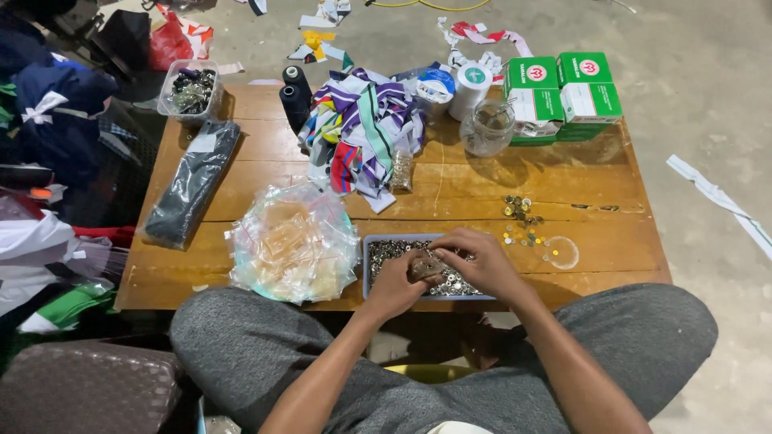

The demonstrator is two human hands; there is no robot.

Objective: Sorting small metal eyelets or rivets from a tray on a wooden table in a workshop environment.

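Observation:
My left hand and my right hand meet over a shallow grey tray full of small silver metal buttons, at the near edge of a low wooden table. Between the fingers of both hands I hold a small clear plastic bag with metal pieces in it. My knees in grey trousers frame the table's near edge.
A heap of clear little bags lies left of the tray. Loose brass and silver buttons and a clear lid lie to the right. Farther back are striped fabric strips, a glass jar, green-white boxes, black thread spools, and a dark packet.

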